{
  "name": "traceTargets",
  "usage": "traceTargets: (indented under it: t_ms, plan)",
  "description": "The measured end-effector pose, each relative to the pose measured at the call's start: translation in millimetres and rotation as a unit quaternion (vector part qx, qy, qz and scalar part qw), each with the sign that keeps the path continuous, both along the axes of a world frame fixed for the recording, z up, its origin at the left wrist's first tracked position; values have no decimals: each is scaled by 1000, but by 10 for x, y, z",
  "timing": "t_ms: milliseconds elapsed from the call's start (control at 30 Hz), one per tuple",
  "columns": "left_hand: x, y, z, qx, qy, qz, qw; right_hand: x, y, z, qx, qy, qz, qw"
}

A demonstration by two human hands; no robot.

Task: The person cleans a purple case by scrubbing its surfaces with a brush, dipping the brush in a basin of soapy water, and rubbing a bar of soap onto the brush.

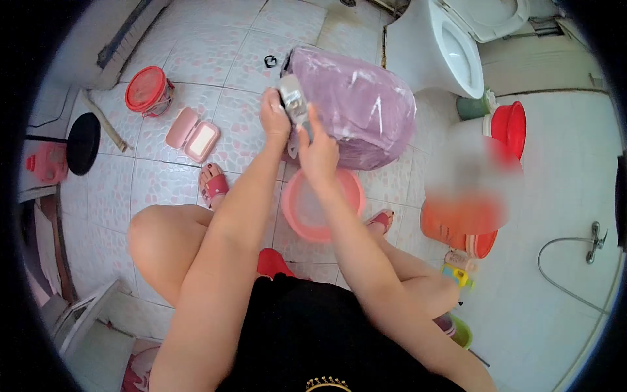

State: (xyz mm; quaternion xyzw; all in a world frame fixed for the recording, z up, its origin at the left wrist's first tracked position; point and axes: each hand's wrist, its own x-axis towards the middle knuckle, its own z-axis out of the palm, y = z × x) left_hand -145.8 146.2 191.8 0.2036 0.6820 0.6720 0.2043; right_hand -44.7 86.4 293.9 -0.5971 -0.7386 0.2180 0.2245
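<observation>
Black top [300,333] fills btm ctr. R hand [319,157] clamped on grey-white tool [294,97], upper ctr, at L end of white-streaked purple bag [366,104]; L hand [275,119] beside tool, can't tell if gripping. Pink basin [294,219] mid-frame.

The person's right hand [318,155] grips a brush [291,88] at the left end of a purple bag [356,104] streaked with white; the left hand [275,119] is close beside the brush. A pink basin [313,235] sits between the feet, near an open soap box [181,127].
</observation>
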Motion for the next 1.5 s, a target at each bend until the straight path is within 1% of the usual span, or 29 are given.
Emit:
traceTargets:
  t_ms: [33,67,133,167,200,267,300,400,500,600,633,733,767,800,867,900,933,1000,1067,1133,1200,1233,1267,1300,1333,1400,1433,1467,1500]
  plan:
    - [-29,41,-138,9,-10,0,1000,81,-109,-43,-4,3,6,1000]
    - [-61,40,-274,19,12,-21,1000,156,-205,-82,-9,7,11,1000]
    - [-118,37,-172,38,59,-64,996,270,-295,-109,-24,15,15,999]
    - [-91,22,-127,60,-52,-70,994,335,-324,-120,-35,20,12,999]
    - [-96,45,-128,66,-34,-76,994,402,-352,-134,-44,25,9,999]
    - [-136,76,-204,81,4,-89,993,632,-429,-172,-24,12,2,1000]
    - [-128,51,-128,72,31,-98,992,776,-441,-210,-14,7,0,1000]
    - [-99,27,-65,48,45,-96,993,1316,-261,-387,56,-17,8,998]
    - [-128,50,-76,15,70,-104,992,1660,-45,-322,51,-30,7,998]
    - [-100,76,-69,8,61,-80,995,1995,84,-342,27,-70,-41,996]
    - [-102,77,-71,25,35,-89,995,2120,116,-397,41,-82,-61,994]
    - [-59,67,-39,52,-25,-89,994,2367,132,-518,68,25,-51,996]
    - [-92,40,-72,54,14,-117,992,2427,147,-553,78,73,-41,993]
    - [-98,50,-108,61,4,-114,992,2443,193,-597,87,141,-25,986]
    - [-99,45,-167,77,-14,-109,991,2552,233,-643,37,235,-45,970]
    - [-78,-26,-107,38,30,-108,993,2534,214,-445,-26,262,-80,961]
    - [-75,-82,-120,28,12,-110,993,2532,215,-321,-90,288,-115,947]
    - [-63,-191,-194,11,-22,-116,993,2608,360,-481,-45,250,-131,958]
    - [-71,-356,-419,-19,11,-124,992,2704,484,-813,8,204,-132,970]
    - [18,-558,-493,-61,35,-117,991,2763,577,-1136,68,147,-117,980]
    - [60,-782,-547,-159,103,-160,969,2719,606,-1144,-76,194,-164,964]
    - [70,-834,-597,-133,82,-166,974,2729,619,-1204,-149,215,-183,948]
    - [81,-872,-654,-108,61,-172,977,2720,649,-1273,-136,231,-202,942]
    - [88,-902,-679,-83,38,-179,980,2754,702,-1491,-124,246,-222,935]
    - [90,-924,-652,-83,30,-192,977,2751,720,-1603,-114,259,-242,928]
    - [57,-958,-586,-83,14,-217,973,2723,724,-1754,-49,265,-266,925]
    - [-3,-968,-806,-109,39,-231,966,2682,753,-1770,-16,268,-278,922]
    - [-59,-982,-1034,-136,64,-246,957,2668,774,-1734,-58,262,-264,926]
    - [21,-996,-1028,-98,31,-241,965,2684,790,-1705,-100,255,-250,929]
